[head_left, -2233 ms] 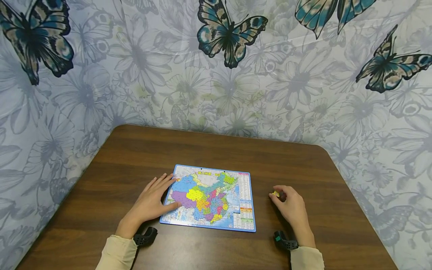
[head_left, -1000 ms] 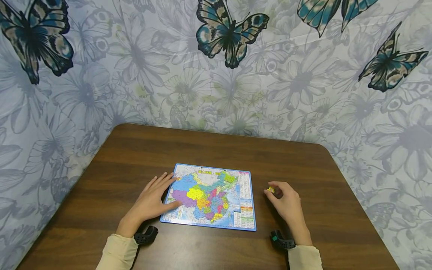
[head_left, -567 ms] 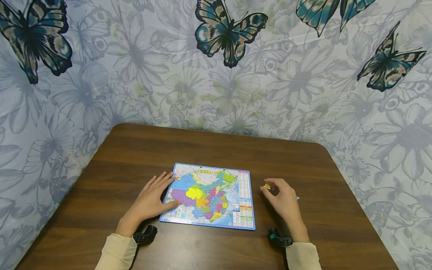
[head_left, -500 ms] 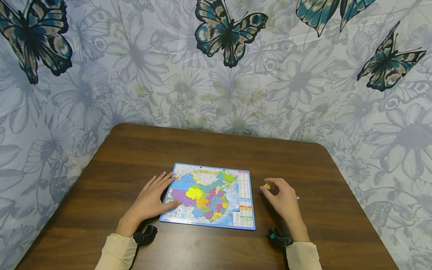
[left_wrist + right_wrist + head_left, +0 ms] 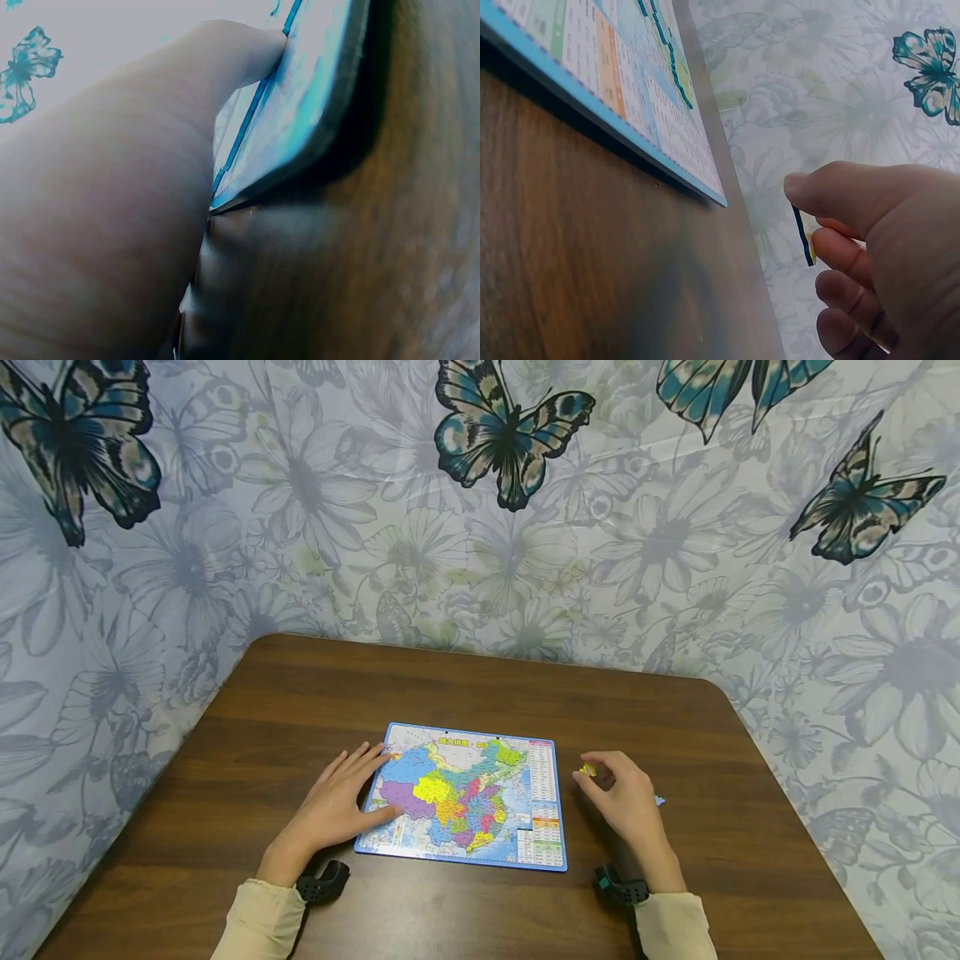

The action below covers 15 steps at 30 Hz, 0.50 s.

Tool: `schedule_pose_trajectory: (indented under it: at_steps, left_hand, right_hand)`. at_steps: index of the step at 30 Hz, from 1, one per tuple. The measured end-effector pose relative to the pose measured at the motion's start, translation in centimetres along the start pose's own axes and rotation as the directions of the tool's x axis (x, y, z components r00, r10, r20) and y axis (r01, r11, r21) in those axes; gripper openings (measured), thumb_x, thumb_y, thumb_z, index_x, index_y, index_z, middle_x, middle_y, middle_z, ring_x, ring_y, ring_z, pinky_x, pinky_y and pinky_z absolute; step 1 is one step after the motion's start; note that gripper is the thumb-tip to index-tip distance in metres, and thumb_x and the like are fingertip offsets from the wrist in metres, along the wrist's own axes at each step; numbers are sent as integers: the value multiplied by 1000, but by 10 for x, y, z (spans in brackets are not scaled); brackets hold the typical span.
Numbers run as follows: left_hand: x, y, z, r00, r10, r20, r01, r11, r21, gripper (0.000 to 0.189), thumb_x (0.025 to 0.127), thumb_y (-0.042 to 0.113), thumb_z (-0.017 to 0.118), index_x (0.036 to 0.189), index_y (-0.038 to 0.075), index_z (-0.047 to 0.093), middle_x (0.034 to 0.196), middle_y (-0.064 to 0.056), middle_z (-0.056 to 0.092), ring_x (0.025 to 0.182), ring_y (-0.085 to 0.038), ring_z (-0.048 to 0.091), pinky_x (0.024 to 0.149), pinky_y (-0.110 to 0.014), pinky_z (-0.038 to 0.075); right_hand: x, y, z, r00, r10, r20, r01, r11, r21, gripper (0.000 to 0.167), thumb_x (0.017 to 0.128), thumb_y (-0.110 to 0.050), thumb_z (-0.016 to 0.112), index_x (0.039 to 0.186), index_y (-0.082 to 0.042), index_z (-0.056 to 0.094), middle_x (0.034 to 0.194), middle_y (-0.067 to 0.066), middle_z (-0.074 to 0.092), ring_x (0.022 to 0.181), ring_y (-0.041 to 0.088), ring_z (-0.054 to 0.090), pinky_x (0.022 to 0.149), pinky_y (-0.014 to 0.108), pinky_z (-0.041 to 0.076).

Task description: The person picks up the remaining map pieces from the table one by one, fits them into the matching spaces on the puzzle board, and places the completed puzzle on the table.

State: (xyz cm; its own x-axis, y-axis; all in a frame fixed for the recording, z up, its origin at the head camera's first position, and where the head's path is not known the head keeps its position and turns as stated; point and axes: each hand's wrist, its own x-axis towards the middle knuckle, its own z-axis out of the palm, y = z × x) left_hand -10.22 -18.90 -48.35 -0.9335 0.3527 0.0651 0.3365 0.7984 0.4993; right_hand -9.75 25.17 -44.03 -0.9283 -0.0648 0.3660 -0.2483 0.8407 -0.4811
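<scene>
A blue-edged map puzzle board (image 5: 543, 772) with many-coloured map pieces lies flat on the table. My left hand (image 5: 330, 808) rests spread over the board's left edge, its thumb (image 5: 251, 54) on the printed face in the left wrist view. To the right of the board, my right hand (image 5: 632, 800) pinches a small yellow puzzle piece (image 5: 588, 770) between thumb and fingers. Seen from the right wrist, that piece (image 5: 806, 240) is thin with a dark edge, tilted under the thumb. A small light blue piece (image 5: 659, 800) lies just beyond the right hand's outer side.
The brown wooden table (image 5: 300, 693) has rounded far corners and stands against a wall covering (image 5: 337, 527) with flowers and butterflies. Black wrist cameras sit at the left wrist (image 5: 324, 883) and the right wrist (image 5: 621, 887).
My right hand has moved left and slightly away from me, towards the board, with the yellow piece pinched. The light blue piece has come into view behind it. The left hand stays put.
</scene>
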Motion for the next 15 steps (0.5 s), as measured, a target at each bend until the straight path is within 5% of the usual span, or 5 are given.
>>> schedule_pose_trajectory:
  at_steps: [15]
  left_hand:
    - [0, 0, 0, 1000, 5, -2, -5, 1000, -9, 94, 84, 64, 74, 156, 11, 46, 165, -10, 38, 156, -35, 28, 127, -56, 14]
  right_hand:
    - [8, -15, 4, 997, 0, 72, -2, 999, 34, 32, 87, -16, 85, 115, -8, 75, 94, 2, 67, 81, 16, 58, 70, 33, 52]
